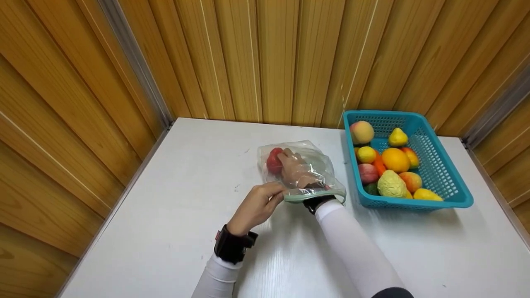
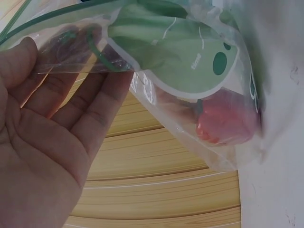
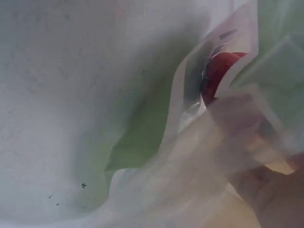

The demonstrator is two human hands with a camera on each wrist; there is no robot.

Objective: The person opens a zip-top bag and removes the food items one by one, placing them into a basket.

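In the head view, a clear zip bag (image 1: 316,159) with a green-edged mouth lies over the white table. My right hand (image 1: 294,169) reaches in through the mouth up to the wrist, its fingers holding a red bell pepper (image 1: 274,161) near the bag's far left end. At the left corner of the mouth, my left hand (image 1: 253,207) pinches the rim between thumb and fingers. The left wrist view shows green printing on the bag (image 2: 175,57) and the bell pepper (image 2: 228,118) inside. Plastic blurs the right wrist view, where only some red of the bell pepper (image 3: 221,71) shows.
A teal plastic basket (image 1: 449,165) stands right of the bag. Inside are several fruits and vegetables, among them an orange (image 1: 395,160), a peach (image 1: 362,132) and a yellow pear (image 1: 398,137). Wood-look panels (image 1: 275,62) rise behind the white table (image 1: 174,198).
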